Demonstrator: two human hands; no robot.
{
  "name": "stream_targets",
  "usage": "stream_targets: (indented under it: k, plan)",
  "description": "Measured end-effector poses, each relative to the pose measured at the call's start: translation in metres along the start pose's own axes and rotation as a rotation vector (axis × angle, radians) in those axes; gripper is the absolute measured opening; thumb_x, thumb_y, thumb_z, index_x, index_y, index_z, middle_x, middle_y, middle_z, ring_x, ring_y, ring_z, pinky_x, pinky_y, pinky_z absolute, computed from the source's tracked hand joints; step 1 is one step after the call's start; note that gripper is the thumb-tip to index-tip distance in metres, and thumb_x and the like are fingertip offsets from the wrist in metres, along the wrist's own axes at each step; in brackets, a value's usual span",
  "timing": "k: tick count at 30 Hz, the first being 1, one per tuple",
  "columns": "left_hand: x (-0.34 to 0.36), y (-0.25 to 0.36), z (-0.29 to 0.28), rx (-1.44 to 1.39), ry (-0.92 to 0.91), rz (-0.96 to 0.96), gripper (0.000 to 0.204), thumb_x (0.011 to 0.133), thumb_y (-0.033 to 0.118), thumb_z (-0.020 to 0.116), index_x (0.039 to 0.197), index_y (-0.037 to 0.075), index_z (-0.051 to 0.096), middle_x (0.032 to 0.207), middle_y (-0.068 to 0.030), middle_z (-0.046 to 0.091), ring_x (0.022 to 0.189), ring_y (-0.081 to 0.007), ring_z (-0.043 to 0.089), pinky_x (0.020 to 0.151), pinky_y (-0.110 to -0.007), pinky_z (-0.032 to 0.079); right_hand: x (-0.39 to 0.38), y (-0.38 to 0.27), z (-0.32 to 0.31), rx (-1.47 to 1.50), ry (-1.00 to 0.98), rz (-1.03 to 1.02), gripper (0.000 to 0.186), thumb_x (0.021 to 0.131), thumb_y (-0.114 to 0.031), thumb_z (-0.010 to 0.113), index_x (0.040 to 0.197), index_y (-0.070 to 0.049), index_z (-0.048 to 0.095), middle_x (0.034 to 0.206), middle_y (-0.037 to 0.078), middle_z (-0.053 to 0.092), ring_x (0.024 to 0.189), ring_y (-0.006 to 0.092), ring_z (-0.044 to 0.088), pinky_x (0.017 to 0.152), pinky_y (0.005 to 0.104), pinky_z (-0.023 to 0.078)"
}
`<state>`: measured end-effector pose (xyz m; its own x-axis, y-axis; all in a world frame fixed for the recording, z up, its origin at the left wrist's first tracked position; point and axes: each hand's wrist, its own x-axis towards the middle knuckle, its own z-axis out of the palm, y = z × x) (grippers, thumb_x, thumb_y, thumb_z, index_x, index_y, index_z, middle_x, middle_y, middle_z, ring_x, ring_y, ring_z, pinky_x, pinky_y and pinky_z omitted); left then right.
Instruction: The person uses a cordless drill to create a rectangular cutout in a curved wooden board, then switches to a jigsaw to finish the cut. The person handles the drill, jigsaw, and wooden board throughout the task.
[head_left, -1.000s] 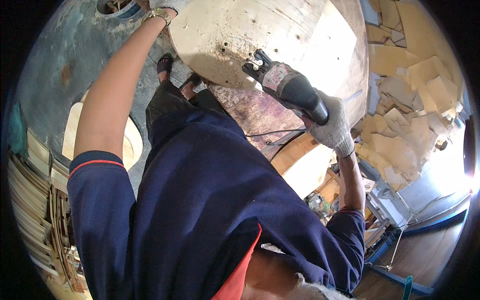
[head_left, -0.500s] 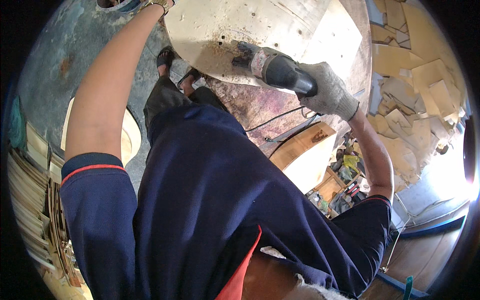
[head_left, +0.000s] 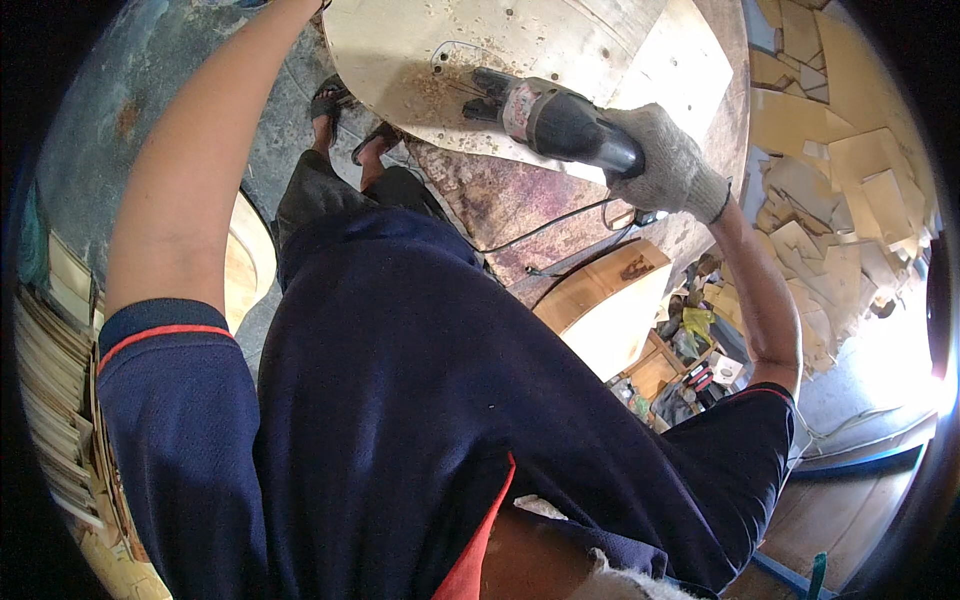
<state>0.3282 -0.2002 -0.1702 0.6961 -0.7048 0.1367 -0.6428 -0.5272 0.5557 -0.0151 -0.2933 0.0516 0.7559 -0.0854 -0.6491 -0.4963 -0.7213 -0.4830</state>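
Note:
My right hand [head_left: 665, 165], in a grey knit glove, grips the rear of a dark power tool [head_left: 560, 125] with a patterned band round its body and a black cord. The tool lies across the near part of a pale curved plywood board [head_left: 540, 35], its front end over scattered shavings. Small holes and a rounded outline [head_left: 455, 55] show on the board beside the tool's front. My left forearm [head_left: 200, 150] reaches up the left side toward the board's far edge; the hand itself is cut off by the top of the picture.
Below the board are a stained surface [head_left: 500, 190] and a curved wooden piece [head_left: 600, 295]. Many plywood offcuts [head_left: 830, 200] lie at right, above a pile of clutter [head_left: 690, 330]. Stacked strips [head_left: 55, 400] and a shaped panel [head_left: 245, 260] are at left, on a grey floor [head_left: 110, 120].
The tool has swung flatter and its front has moved up and left on the board. My right arm has moved outward to the right. My left hand has slipped out of the top of view.

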Motion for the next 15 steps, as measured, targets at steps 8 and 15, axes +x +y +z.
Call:
stream_targets:
  k: [8, 15]
  plan:
    - [-0.005, 0.008, -0.016, -0.068, -0.016, -0.029, 0.06, 0.086, 0.065, 0.066, 0.096, 0.007, 0.074, 0.083, -0.0232, 0.073, 0.074, -0.041, 0.072, 0.069, -0.053, 0.055, 0.003, -0.004, -0.001, -0.026, -0.019, 0.003, 0.044, 0.065, -0.014, 0.075, 0.107, -0.002, 0.069, 0.072, 0.015, 0.07, 0.066, 0.0296, 0.071, 0.067, 0.0407, 0.058]
    - [-0.001, 0.001, -0.006, -0.094, -0.003, -0.002, 0.06, 0.086, 0.065, 0.065, 0.096, 0.007, 0.074, 0.086, -0.0227, 0.074, 0.077, -0.0397, 0.073, 0.07, -0.052, 0.057, 0.004, -0.006, 0.0, -0.039, -0.027, 0.038, 0.039, 0.066, -0.014, 0.075, 0.103, -0.003, 0.07, 0.072, 0.013, 0.07, 0.064, 0.0263, 0.071, 0.066, 0.0393, 0.058]
